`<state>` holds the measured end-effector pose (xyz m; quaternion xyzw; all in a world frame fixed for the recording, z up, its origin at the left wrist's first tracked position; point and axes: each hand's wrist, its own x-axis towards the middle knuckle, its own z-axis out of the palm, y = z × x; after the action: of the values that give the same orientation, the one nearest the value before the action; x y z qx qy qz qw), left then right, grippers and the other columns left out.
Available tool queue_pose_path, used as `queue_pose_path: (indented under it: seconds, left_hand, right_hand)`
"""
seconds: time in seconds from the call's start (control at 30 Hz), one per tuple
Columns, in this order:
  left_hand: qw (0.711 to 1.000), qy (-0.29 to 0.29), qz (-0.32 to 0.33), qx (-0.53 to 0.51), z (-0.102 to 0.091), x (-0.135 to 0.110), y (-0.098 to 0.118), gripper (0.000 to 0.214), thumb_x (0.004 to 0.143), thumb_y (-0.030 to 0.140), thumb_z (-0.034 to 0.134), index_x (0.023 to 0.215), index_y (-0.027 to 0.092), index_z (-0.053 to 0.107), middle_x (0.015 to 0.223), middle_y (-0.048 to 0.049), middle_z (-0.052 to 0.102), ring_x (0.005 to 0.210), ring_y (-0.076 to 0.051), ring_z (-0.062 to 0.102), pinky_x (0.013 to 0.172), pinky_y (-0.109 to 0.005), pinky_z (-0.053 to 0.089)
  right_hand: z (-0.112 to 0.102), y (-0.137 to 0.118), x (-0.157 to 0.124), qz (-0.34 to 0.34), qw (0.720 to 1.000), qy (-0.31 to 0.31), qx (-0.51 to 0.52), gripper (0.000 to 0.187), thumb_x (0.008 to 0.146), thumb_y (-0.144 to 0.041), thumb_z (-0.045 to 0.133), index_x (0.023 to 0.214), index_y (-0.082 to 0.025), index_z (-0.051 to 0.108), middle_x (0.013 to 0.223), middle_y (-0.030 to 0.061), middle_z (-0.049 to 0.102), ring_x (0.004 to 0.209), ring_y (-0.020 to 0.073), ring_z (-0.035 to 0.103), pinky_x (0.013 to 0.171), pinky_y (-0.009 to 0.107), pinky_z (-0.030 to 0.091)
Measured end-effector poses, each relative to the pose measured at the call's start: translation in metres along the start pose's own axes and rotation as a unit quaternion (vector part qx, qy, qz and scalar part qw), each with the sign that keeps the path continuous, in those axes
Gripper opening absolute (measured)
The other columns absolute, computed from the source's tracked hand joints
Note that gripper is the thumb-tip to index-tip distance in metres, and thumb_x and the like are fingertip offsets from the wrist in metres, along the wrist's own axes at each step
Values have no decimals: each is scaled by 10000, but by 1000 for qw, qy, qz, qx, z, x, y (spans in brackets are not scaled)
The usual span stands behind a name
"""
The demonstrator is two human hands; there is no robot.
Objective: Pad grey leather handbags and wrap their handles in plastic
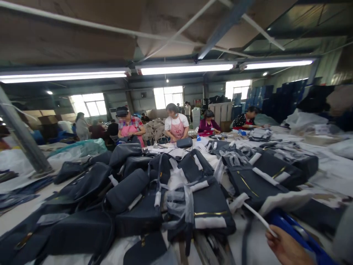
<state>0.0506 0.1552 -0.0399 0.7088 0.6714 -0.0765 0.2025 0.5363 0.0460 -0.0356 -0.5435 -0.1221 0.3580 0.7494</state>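
At a table [16,221] heaped with dark bags [138,206], a worker's right hand [286,249] pinches the near end of a thin white strip [259,219], its length running up-left toward the bags, left hand out of view, co-workers [176,127] opposite.

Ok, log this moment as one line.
left hand: out of view | right hand: pinching end of white strip | blue object beside it | dark bags piled ahead
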Motion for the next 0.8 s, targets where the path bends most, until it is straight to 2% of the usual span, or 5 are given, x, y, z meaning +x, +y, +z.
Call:
queue_pose_path:
  seconds: [0.1,0.2,0.33,0.5,0.8]
  left_hand:
    - [999,-31,15,-5,27,-61,-29,805,710,690,489,1455,418,352,1536,-24,356,1393,-396,301,1016,-607,364]
    - [997,-13,79,17,30,-103,-34,806,792,682,412,1505,336,270,1580,-64,251,1421,-366,227,1068,-572,305]
    - [996,-13,86,6,22,-107,-29,817,802,707,428,1502,313,280,1567,-110,255,1402,-391,226,1044,-592,315]
    - [996,-8,90,-6,26,-105,-34,854,775,760,435,1496,333,271,1568,-117,237,1394,-421,216,1026,-649,293]
    - [996,16,77,-48,36,-103,-43,883,733,768,491,1483,346,294,1531,-148,249,1398,-427,177,1036,-661,236]
  right_hand:
    - [23,-31,-63,16,993,-103,47,205,614,-289,763,783,-244,655,644,-19,550,512,95,508,453,214,461]
    - [83,-41,-122,-8,958,-267,-104,289,728,-343,720,984,-214,688,798,22,630,652,122,552,591,244,498]
    - [174,-1,-175,-84,800,-476,-355,224,788,-326,627,935,-175,701,774,36,660,681,163,584,626,265,491]
    - [252,96,-197,-187,644,-578,-465,310,811,-155,518,1056,-196,703,1012,43,728,911,192,660,874,299,493]
    - [256,188,-177,-218,489,-588,-607,464,790,-75,466,1185,-165,692,1189,90,688,1105,214,617,998,289,423]
